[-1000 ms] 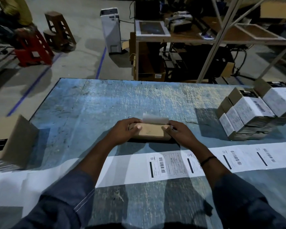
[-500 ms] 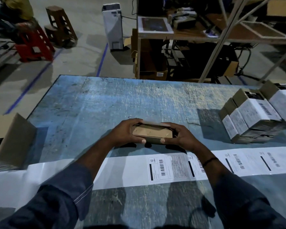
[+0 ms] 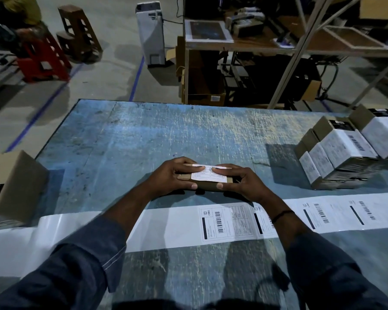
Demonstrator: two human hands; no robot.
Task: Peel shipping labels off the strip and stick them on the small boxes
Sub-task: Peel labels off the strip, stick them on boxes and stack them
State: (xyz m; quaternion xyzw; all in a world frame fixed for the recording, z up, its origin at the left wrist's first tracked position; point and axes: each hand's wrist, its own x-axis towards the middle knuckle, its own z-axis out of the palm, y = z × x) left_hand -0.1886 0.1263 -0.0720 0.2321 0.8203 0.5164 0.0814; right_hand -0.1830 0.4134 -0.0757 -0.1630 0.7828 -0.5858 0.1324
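While sitting at the middle of the counter (image 3: 143,135), perhaps just above it, the small box (image 3: 207,186) is wearing a white label (image 3: 208,174) across its top. The left hand (image 3: 173,175) and right hand (image 3: 241,183) are clamping its ends, thumbs in front, fingers pressing the label. It is looking light and stiff, easiest to grip endwise. The strip (image 3: 177,224) is lying nearer; labelled boxes (image 3: 345,153) are standing right.
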